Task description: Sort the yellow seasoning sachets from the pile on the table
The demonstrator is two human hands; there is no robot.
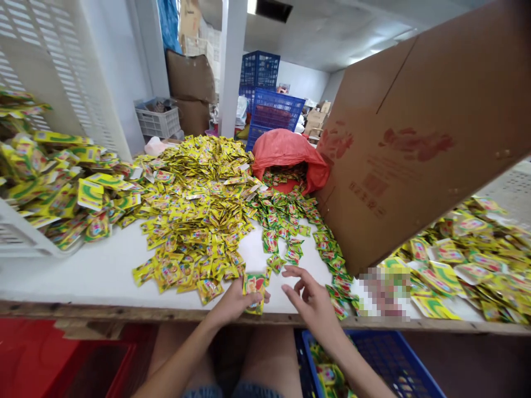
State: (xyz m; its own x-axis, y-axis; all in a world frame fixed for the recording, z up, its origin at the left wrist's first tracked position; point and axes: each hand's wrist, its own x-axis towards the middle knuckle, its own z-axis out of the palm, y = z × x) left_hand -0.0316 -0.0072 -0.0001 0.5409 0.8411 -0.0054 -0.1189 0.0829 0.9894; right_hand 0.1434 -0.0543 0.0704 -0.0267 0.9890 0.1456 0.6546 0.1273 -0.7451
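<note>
My left hand (235,301) is closed around a small printed packet (254,290), yellow-green with a red patch, held upright above the table's front edge. To its right, my right hand (309,296) hovers with thumb and fingers apart and nothing between them. Just beyond the hands lie loose green packets (271,240), spilling from the mouth of a red bag (286,146) that rests on its side. A large heap of yellow packets (203,204) spreads over the white table (108,276) in front of my left hand.
A tall cardboard sheet or box side (390,121) leans at the right, with more yellow packets (460,260) beyond it. At left, yellow packets spill from a white crate (25,232). Below the table edge are a blue basket (390,359) and a red container (45,354).
</note>
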